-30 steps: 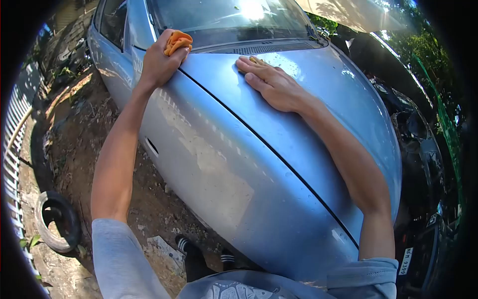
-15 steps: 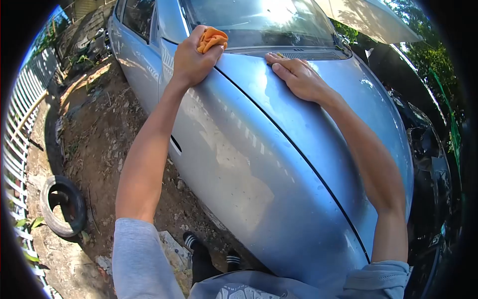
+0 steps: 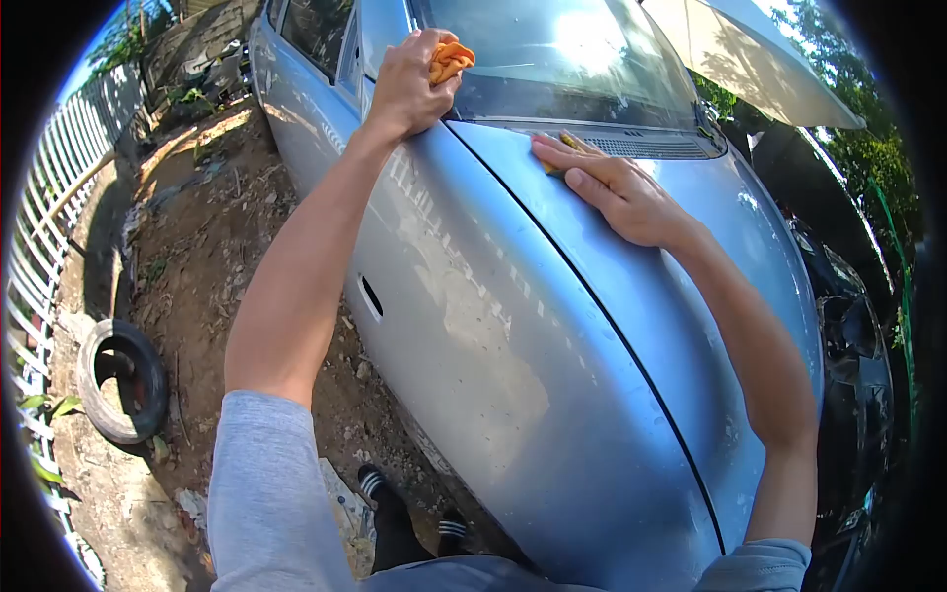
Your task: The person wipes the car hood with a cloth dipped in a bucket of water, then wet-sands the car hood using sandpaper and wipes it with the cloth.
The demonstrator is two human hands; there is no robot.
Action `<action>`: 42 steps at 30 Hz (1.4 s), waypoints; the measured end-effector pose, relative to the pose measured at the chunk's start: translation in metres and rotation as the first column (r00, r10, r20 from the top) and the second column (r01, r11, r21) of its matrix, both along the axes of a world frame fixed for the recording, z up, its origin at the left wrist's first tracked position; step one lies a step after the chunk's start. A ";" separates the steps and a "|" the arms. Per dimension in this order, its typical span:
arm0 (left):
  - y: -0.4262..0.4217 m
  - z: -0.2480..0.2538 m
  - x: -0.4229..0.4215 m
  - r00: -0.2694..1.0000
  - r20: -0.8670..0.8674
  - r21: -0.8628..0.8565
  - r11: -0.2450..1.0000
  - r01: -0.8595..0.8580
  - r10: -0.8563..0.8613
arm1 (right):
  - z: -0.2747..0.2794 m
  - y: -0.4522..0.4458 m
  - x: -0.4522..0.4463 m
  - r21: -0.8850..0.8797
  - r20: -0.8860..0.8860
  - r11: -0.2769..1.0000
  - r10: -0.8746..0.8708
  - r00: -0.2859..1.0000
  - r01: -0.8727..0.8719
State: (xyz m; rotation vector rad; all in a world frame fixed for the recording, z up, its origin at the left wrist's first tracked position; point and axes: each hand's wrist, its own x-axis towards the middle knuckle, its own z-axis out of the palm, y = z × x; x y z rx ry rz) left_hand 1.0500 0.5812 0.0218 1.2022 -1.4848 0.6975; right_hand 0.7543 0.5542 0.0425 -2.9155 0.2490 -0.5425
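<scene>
A silver-blue car fills the middle of the view, with its hood below the windshield. My left hand is wrapped round a crumpled orange cloth and rests at the top of the fender, near the windshield's lower corner. My right hand lies on the hood close to the vent grille. Under its fingers is a yellowish cloth, mostly hidden by the hand and pressed on the paint.
A loose tire lies on the dirt at the left, beside a white fence. Another dark vehicle stands close along the right side. A pale sheet hangs at the upper right. My feet are on the ground below.
The view has shifted, so the car sits further right and lower. My left hand, still round the orange cloth, is nearer the windshield; my right hand has stayed near the hood's rear edge.
</scene>
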 end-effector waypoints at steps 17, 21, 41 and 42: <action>-0.009 0.006 -0.008 0.996 -0.085 0.003 1.000 0.024 -0.023 | 0.006 0.007 0.039 -0.002 -0.069 0.989 0.150 0.986 -0.150; 0.000 0.009 -0.018 0.999 0.015 -0.224 0.973 0.051 -0.049 | 0.003 0.004 0.055 -0.044 -0.063 0.994 0.096 0.993 -0.099; -0.006 0.009 0.003 0.989 -0.140 0.061 0.998 -0.029 0.038 | -0.001 0.027 -0.005 -0.062 -0.090 0.989 0.127 0.988 -0.133; -0.019 0.005 0.013 0.986 -0.079 0.087 0.986 -0.143 0.150 | 0.001 0.018 0.020 -0.044 -0.072 0.986 0.159 0.985 -0.162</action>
